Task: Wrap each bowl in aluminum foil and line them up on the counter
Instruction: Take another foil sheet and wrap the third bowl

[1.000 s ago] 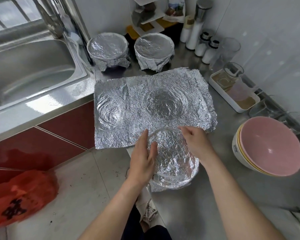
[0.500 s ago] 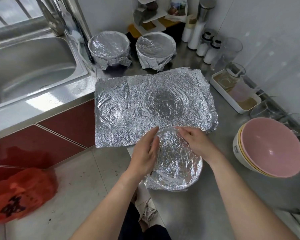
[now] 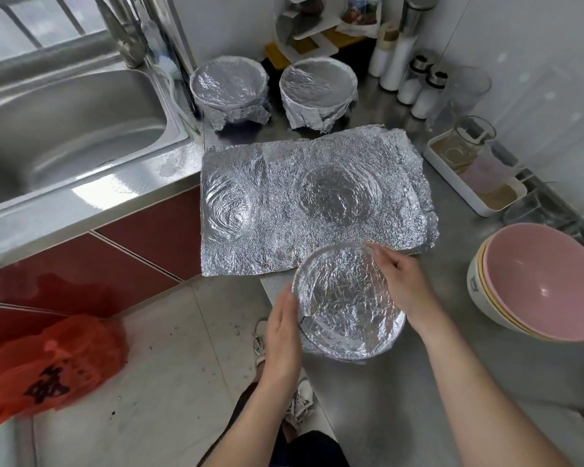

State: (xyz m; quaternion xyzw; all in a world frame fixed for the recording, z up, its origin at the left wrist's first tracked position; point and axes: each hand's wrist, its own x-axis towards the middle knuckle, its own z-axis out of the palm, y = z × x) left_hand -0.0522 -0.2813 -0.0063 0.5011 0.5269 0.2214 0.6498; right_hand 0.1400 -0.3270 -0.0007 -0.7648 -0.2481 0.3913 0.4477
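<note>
Near the counter edge, the foil-wrapped bowl looks crinkled, shiny.

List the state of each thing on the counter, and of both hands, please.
near bowl, foil-covered, between both hands
left hand, flat against its side
right hand, on its far rim, grip unclear
left back bowl, wrapped
right back bowl, wrapped
foil sheet, flat, dented
bowl stack, unwrapped, tilted

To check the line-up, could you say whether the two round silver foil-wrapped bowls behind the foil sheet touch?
Apart: the head view shows a dark gap between the left foil-wrapped bowl and the right foil-wrapped bowl.
</note>
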